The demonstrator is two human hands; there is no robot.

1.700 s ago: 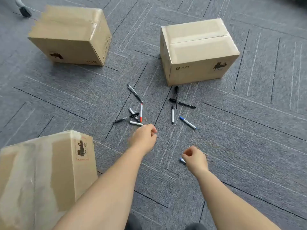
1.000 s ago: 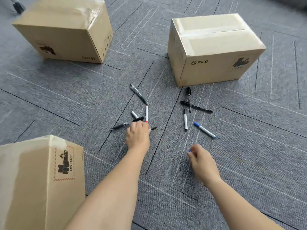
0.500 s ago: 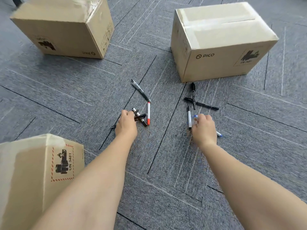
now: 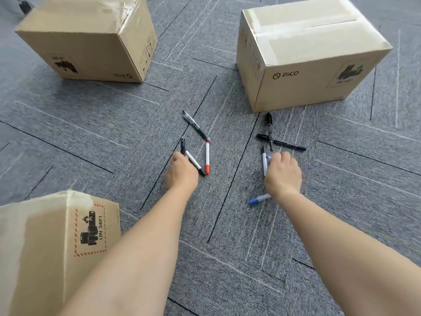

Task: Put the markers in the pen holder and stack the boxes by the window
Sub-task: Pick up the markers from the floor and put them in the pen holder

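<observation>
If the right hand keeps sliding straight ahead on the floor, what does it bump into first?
Probably the two crossed black markers just ahead of the right hand; beyond them stands the PICO box.

Office-like room: grey carpet tiles (image 4: pixel 341 201), taped shipping cartons (image 4: pixel 307 53), scattered markers (image 4: pixel 206 157).

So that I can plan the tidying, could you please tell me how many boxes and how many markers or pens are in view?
Cardboard boxes: 3
Markers and pens: 9, two of them partly hidden
Total: 12
</observation>
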